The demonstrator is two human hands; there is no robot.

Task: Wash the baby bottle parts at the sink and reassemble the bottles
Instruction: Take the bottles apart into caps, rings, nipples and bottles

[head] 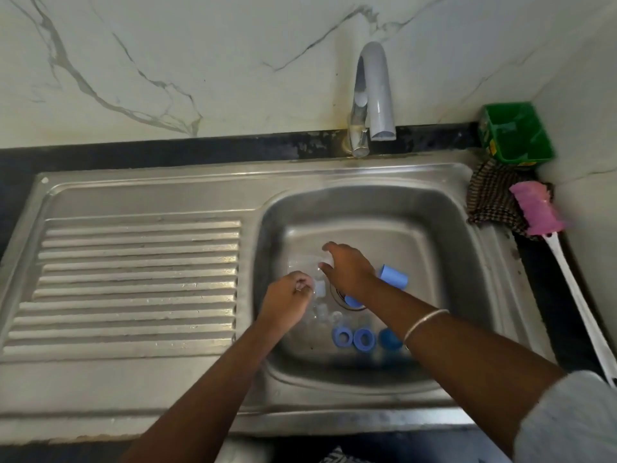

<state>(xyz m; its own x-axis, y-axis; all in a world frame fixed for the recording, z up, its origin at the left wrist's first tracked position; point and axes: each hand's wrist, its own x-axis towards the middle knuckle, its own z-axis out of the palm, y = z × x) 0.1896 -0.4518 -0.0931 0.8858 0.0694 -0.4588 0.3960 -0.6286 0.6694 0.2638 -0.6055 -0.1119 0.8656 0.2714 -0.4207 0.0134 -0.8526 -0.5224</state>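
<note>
Baby bottle parts lie in the steel sink basin point(444, 248). A clear bottle point(302, 262) lies on its side at the back left of the basin floor. My right hand point(347, 269) reaches over it with thumb and fingers spread around its end. My left hand point(287, 300) has curled fingers pinching a small clear part point(305, 285). A blue cap point(394, 277) lies right of my right wrist. Two blue screw rings point(352, 339) and a blue round piece point(389, 339) sit near the front. Clear teats point(325, 314) lie by the drain.
The tap point(372, 95) stands behind the basin, with no water running. A ribbed draining board point(133, 282) lies to the left. A pink-headed bottle brush point(537, 212) with a white handle, a checked cloth point(490, 202) and a green tub point(516, 137) sit at the right.
</note>
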